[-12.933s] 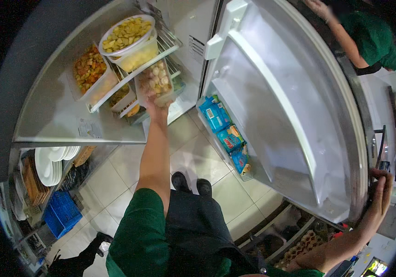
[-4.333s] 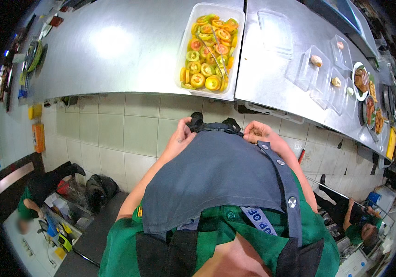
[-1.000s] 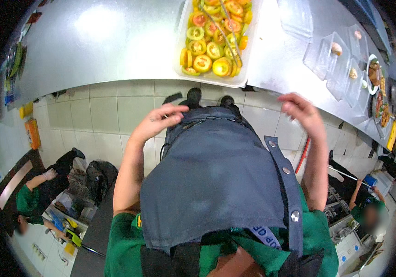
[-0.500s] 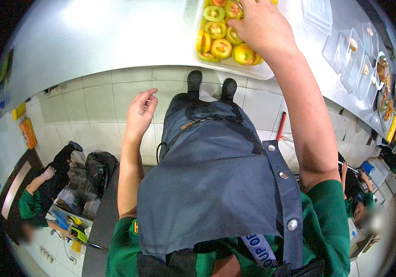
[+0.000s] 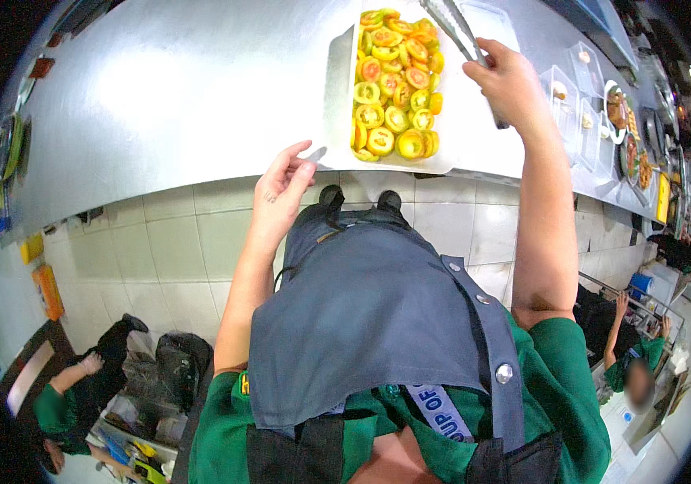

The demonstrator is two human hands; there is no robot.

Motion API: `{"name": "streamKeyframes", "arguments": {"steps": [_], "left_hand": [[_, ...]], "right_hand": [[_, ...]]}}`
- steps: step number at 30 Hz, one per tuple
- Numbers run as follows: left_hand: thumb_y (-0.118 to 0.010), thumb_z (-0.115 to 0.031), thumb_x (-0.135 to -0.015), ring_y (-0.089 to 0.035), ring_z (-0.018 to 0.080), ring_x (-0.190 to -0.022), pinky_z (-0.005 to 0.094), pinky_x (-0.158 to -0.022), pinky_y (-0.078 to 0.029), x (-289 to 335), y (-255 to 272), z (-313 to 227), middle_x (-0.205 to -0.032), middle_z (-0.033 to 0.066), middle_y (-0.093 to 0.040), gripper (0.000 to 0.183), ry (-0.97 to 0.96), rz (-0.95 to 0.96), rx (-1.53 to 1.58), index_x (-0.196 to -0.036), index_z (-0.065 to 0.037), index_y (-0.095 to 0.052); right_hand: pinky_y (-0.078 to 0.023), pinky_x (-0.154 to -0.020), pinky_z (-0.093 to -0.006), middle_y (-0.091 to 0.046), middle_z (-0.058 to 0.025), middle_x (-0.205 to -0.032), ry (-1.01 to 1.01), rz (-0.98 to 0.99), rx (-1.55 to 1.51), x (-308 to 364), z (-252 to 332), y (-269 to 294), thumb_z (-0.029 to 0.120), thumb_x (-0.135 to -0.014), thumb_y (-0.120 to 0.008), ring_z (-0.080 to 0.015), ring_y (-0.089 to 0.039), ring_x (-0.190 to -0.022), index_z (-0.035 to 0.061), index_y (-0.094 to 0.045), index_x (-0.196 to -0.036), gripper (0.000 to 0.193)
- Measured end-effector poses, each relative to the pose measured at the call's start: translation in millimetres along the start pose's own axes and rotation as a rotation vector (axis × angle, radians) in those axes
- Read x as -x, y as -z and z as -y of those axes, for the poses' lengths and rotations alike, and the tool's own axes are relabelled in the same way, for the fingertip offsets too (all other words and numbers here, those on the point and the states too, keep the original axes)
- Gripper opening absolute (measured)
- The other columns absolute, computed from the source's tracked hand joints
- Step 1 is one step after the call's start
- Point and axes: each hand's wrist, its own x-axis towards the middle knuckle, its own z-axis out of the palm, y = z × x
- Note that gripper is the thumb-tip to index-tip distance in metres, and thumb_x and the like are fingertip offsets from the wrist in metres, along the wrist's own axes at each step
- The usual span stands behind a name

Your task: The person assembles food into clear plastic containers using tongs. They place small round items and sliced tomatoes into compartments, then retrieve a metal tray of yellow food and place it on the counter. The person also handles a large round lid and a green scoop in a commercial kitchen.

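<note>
A white rectangular container (image 5: 445,155) of green, yellow and orange tomato slices (image 5: 396,90) stands on the steel counter, its near side close to the front edge. To its right, my right hand (image 5: 515,87) is closed around metal tongs (image 5: 457,31). The tongs slant toward the far right part of the slices, and their tips run out of the top of the picture. My left hand (image 5: 283,187) is by the counter's front edge, left of the container. Its fingers are loosely bent and apart, with nothing in them.
On the counter's right are clear plastic boxes (image 5: 559,95) and plates of food (image 5: 618,109). A person (image 5: 79,387) works at the lower left near black bags (image 5: 180,363). Another person (image 5: 636,347) is at the lower right.
My right hand has moved right, off the slices, and the tongs now show in it. My left hand has come up to the counter edge. More of the container is in view.
</note>
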Motion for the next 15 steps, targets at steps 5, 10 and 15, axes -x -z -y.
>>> {"name": "streamKeyframes", "arguments": {"steps": [5, 10, 15], "left_hand": [[-0.063, -0.027, -0.092, -0.054, 0.0094, -0.070, 0.0236, -0.064, -0.047, -22, -31, -22, -0.087, 0.0053, -0.055, 0.061, 0.017, 0.030, 0.038, -0.142, -0.003, -0.037], [-0.065, -0.028, -0.091, -0.052, 0.0084, -0.063, 0.0227, -0.058, -0.045, -25, -45, -20, -0.085, 0.0042, -0.054, 0.065, 0.071, 0.073, -0.008, -0.141, 0.000, -0.036], [-0.065, -0.025, -0.091, -0.051, 0.0080, -0.063, 0.0223, -0.057, -0.045, -28, -46, -14, -0.083, 0.0040, -0.053, 0.063, 0.097, 0.103, 0.019, -0.140, 0.001, -0.036]], "right_hand": [[-0.049, -0.064, -0.0311, -0.065, -0.0104, -0.075, 0.054, 0.280, 0.068, 28, 9, 14, 0.021, -0.083, -0.069, -0.0161, -0.059, -0.064, 0.0086, -0.065, -0.117, 0.037], [-0.052, -0.079, -0.0428, -0.069, -0.0169, -0.091, 0.053, 0.292, 0.298, 37, 30, -17, 0.027, -0.082, -0.066, -0.0336, -0.066, -0.087, 0.0115, -0.066, -0.115, 0.037], [-0.051, -0.080, -0.0459, -0.068, -0.0141, -0.099, 0.010, 0.306, 0.396, 39, 44, -29, 0.026, -0.083, -0.064, -0.0330, -0.065, -0.092, 0.0139, -0.065, -0.117, 0.036]]}}
